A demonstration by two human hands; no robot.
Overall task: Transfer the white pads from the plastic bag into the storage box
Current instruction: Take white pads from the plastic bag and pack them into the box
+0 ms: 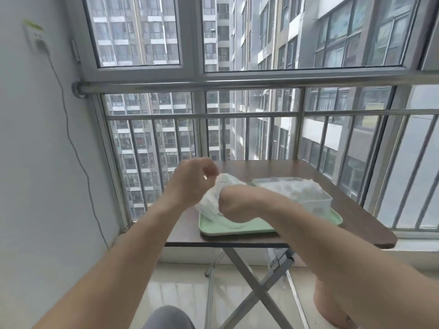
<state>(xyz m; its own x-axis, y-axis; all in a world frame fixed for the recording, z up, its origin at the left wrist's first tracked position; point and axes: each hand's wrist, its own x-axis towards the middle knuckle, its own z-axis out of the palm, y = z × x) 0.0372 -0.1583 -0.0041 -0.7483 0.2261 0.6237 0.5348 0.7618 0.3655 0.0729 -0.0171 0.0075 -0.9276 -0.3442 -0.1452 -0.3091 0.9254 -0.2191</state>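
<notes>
White pads (294, 188) lie heaped just right of the grip, over a folding table (332, 224), on a green tray (237, 230), inside the storage box (316, 203). The left hand (190, 184) pinches the plastic bag (210, 205) at its mouth; the right hand (234, 206) is buried inside, its grasp impossible to tell.

The bag (215, 198) was thin clear plastic; the box (316, 200) frosted plastic; the tray (237, 230) matt green plastic; the table (261, 167) dark wood-look on metal legs (251, 276); the floor (180, 288) glossy tile
</notes>
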